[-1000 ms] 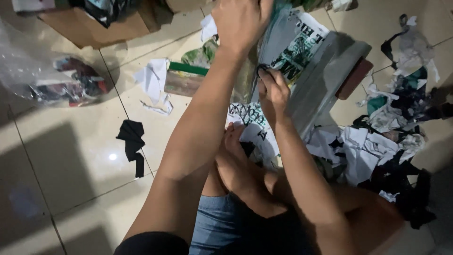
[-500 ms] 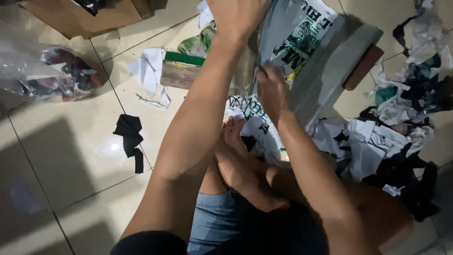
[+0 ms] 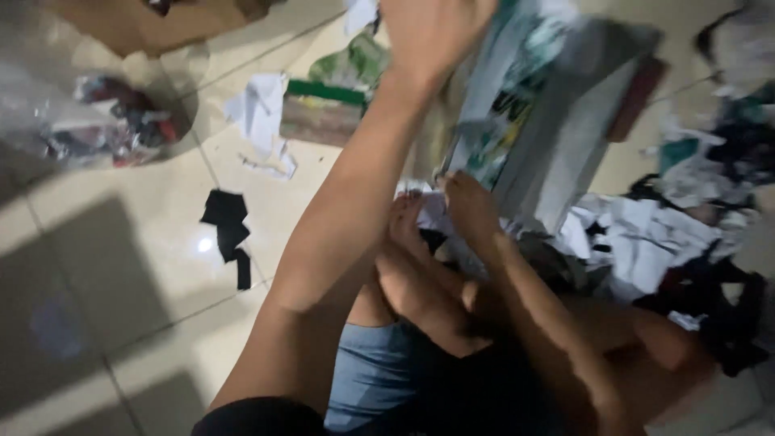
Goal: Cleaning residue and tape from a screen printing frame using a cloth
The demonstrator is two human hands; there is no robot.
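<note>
My left hand (image 3: 432, 32) is up at the top of the view, closed over the upper edge of the printed grey cloth piece (image 3: 517, 121), which hangs from it above the tiled floor (image 3: 121, 266). My right hand (image 3: 468, 206) is lower, its grip pinched on the bottom edge of the same piece, just above my bare foot (image 3: 408, 242). The frame is motion-blurred, so I can't tell whether the right fingers also hold a small tool; it looks like a plain pinch.

To do this step well, as I judge it:
- keep the cloth taut between the two grips, top hand steady, bottom hand pulling straight down, not sideways
- hold close to the edge, so the print stays in sight
- keep the piece clear of my foot and knee
- don't let the lower corner drag into the heap of cut scraps (image 3: 646, 234) on the right, or it mixes in.

Around me: a black scrap (image 3: 230, 230) lies alone on the tiles to the left, well apart from the hands. A clear plastic bag of scraps (image 3: 105, 121) sits far left. A cardboard box (image 3: 161, 20) is at the top. White paper bits (image 3: 262, 117) lie beside a green-edged flat item (image 3: 323, 113).
</note>
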